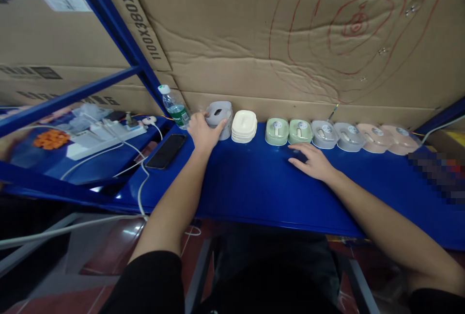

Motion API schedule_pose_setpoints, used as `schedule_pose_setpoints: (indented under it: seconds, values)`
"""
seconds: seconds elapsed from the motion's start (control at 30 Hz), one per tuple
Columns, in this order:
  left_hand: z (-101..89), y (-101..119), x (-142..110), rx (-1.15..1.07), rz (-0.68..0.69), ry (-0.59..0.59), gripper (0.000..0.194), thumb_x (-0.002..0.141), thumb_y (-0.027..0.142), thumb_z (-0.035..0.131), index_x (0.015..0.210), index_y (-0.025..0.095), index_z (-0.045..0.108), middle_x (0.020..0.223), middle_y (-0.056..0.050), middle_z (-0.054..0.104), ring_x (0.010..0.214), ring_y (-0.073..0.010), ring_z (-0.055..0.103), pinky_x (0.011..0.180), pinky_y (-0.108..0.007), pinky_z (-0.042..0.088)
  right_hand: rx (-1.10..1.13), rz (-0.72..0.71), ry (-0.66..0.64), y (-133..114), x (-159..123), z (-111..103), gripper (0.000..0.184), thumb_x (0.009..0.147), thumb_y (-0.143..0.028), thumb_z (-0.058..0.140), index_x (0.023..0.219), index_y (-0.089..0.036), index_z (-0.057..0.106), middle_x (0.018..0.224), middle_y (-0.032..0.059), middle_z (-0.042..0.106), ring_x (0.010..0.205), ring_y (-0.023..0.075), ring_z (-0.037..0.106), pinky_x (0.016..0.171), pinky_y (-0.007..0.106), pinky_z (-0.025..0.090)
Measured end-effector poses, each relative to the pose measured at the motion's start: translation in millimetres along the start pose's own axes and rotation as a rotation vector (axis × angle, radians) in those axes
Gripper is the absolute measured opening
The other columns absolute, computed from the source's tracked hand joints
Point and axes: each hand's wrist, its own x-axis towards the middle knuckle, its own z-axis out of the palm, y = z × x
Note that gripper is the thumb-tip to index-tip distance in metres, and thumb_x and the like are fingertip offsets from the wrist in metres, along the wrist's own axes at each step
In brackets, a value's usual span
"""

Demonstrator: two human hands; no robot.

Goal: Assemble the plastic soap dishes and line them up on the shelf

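Note:
My left hand point(204, 132) is wrapped round the near side of a grey plastic box point(222, 108) with an oval hole in its top, standing at the back of the blue table. Beside it on the right is a short stack of cream square lids point(244, 125). My right hand point(311, 161) hovers with fingers apart and nothing between them, just in front of a light green lidded container point(301, 130). A second green container point(277, 131) stands to its left. Farther right, grey containers point(324, 133) and pinkish ones point(372, 137) continue the row, all with clear lids.
A water bottle point(175, 106) and a dark phone point(167, 151) lie left of my left hand. White cables point(142, 185) run over the table's left edge. Past a blue frame post point(119, 28) are a power strip point(109, 139) and orange pieces point(52, 139). Cardboard point(225, 38) walls the back.

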Motion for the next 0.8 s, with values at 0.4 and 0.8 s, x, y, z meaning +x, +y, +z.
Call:
schedule_pose_setpoints:
  seconds: [0.4, 0.8]
  values:
    - [-29.1, -26.2, 18.8, 0.001, -0.288, 0.2, 0.063, 0.107, 0.053, 0.047, 0.16, 0.019, 0.046, 0.174, -0.024, 0.034, 0.162, -0.0417, 0.033, 0.13, -0.07, 0.02, -0.009, -0.009, -0.012, -1.9, 2.0, 0.3, 0.04, 0.104, -0.05, 0.065, 0.136, -0.026, 0.07, 0.129, 0.0113, 0.079, 0.118, 0.0332, 0.076, 0.102, 0.055, 0.063]
    - [-23.8, -38.6, 30.0, -0.061, -0.519, 0.038, 0.073, 0.11, 0.056, 0.038, 0.162, 0.006, 0.046, 0.172, -0.029, 0.037, 0.16, -0.048, 0.034, 0.126, -0.077, 0.028, 0.016, -0.007, -0.018, 2.1, 0.9, 0.4, 0.034, 0.104, -0.048, 0.066, 0.132, -0.03, 0.072, 0.131, 0.0079, 0.079, 0.122, 0.0312, 0.075, 0.106, 0.056, 0.062]
